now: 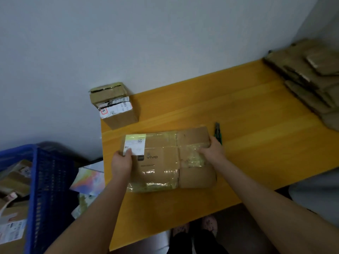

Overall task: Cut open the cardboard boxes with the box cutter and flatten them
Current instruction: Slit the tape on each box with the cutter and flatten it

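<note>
- Blue plastic crate (45, 180) sits off the table, at about 8 o'clock from the taped box; I make out labelled cardboard parcels (12, 182) inside it.
- Glossy loose papers (88, 180) lie between the crate and the table edge.
- A small cardboard box (113, 105) stands at 11 o'clock, on the table's far left corner and close to the wall. Its top flaps gape a little and a white shipping label crosses its side.
- The left hand (122, 159) grips the taped box at its 9 o'clock edge, with the thumb pressed on the white label and the fingers curled round the side.
- The taped box (165, 162) lies flat on the yellow wooden table (256, 116), straight ahead of me. Clear tape crosses it both ways and a printed logo shows on top.
- The right hand (213, 149) grasps the box at its 3 o'clock edge near the far corner, thumb on the tape band and fingers wrapped over the side.
- The box cutter (218, 132), dark with a green body, lies on the table at 2 o'clock from the box, just beside the right hand; I cannot tell whether they touch.
- A stack of flattened cardboard (311, 79) fills the table's far right end, also at 2 o'clock and well apart from the box.
</note>
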`<state>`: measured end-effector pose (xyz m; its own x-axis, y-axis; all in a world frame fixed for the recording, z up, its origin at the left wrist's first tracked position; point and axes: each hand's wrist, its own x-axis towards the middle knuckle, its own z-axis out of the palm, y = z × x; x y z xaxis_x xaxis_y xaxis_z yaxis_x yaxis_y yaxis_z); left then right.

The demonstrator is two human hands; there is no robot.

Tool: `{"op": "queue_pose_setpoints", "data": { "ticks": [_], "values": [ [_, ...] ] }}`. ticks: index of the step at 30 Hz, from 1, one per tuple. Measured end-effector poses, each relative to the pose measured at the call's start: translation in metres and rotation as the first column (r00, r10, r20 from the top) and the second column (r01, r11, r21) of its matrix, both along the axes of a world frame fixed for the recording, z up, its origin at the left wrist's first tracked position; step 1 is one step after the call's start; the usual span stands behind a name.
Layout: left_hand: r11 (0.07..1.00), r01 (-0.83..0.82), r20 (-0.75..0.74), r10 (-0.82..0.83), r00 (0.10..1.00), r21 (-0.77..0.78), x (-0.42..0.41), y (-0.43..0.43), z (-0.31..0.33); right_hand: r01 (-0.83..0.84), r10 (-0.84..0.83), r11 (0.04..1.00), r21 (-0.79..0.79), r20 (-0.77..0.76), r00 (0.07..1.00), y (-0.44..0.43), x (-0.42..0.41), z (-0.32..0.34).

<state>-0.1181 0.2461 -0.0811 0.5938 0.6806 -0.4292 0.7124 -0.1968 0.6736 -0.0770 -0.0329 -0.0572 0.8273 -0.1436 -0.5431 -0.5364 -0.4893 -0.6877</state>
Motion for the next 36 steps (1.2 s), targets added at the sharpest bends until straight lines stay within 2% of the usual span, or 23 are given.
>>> {"op": "queue_pose_setpoints", "data": {
  "ticks": [2, 7, 11, 14, 17, 21, 26, 30, 36],
  "values": [
    [0.999, 0.008, 0.050, -0.006, 0.999, -0.031, 0.018, -0.016, 0.018, 0.113, -0.122, 0.985, 0.126, 0.066, 0.990, -0.014, 0.007, 0.019],
    [0.988, 0.102, 0.126, -0.087, 0.988, -0.118, 0.066, -0.076, 0.059, 0.260, -0.308, 0.932, 0.254, 0.170, 0.936, -0.073, 0.032, 0.059],
    [0.968, 0.200, 0.147, -0.178, 0.973, -0.150, 0.097, -0.155, 0.089, 0.351, -0.400, 0.904, 0.243, 0.197, 0.895, -0.151, 0.049, 0.074],
    [0.950, 0.243, 0.110, -0.225, 0.968, -0.198, 0.111, -0.207, 0.098, 0.378, -0.428, 0.897, 0.229, 0.237, 0.872, -0.208, 0.062, 0.082],
    [0.922, 0.306, 0.128, -0.282, 0.951, -0.237, 0.124, -0.268, 0.101, 0.336, -0.361, 0.932, 0.134, 0.315, 0.878, -0.278, 0.075, 0.092],
    [0.925, 0.294, 0.221, -0.243, 0.945, -0.241, 0.138, -0.357, 0.110, 0.292, -0.235, 0.950, -0.114, 0.355, 0.905, -0.366, 0.095, 0.106],
    [0.929, 0.216, 0.312, -0.118, 0.943, -0.299, 0.174, -0.444, 0.131, 0.283, -0.124, 0.894, -0.348, 0.414, 0.902, -0.433, 0.128, 0.122],
    [0.926, 0.189, 0.354, -0.065, 0.933, -0.327, 0.226, -0.491, 0.141, 0.213, 0.050, 0.846, -0.488, 0.472, 0.880, -0.457, 0.162, 0.123],
    [0.911, 0.172, 0.359, -0.029, 0.933, -0.374, 0.319, -0.567, 0.134, 0.050, 0.252, 0.778, -0.627, 0.384, 0.888, -0.490, 0.221, 0.115]
  ]
}}
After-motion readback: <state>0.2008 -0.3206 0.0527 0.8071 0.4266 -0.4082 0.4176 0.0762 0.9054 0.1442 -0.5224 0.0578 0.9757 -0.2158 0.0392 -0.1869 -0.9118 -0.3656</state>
